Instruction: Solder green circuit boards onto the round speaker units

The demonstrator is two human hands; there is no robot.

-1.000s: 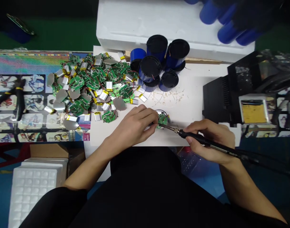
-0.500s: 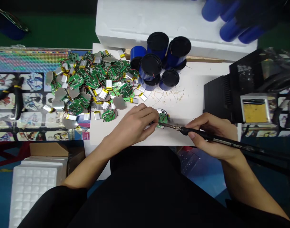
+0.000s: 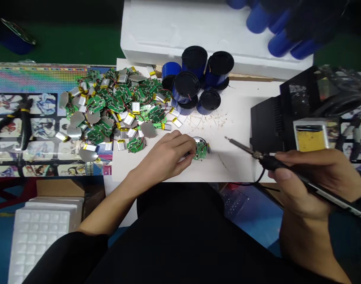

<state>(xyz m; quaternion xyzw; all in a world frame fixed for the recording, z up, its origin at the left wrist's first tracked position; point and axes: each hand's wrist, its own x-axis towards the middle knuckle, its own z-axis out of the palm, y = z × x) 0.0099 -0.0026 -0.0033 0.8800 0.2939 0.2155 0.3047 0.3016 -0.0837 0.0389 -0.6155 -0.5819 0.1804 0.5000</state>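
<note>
Green circuit board (image 3: 201,150) near front edge of bench (image 3: 239,167), likely light, stiff, fragile; best held by rim. Left hand (image 3: 177,153) apparently pinching its left edge; right hand (image 3: 313,179) grasping soldering iron (image 3: 269,162).

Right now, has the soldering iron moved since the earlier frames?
Yes. The soldering iron has moved right, away from the green circuit board, its tip now closer to the stationary black box.

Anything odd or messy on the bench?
Yes: small brownish scraps lie strewn on the flat white tabletop, near the blue, black-topped cylinders; looks like unswept debris. Left of those, flat green circuit boards are heaped in a jumble. No clear damage visible.
</note>
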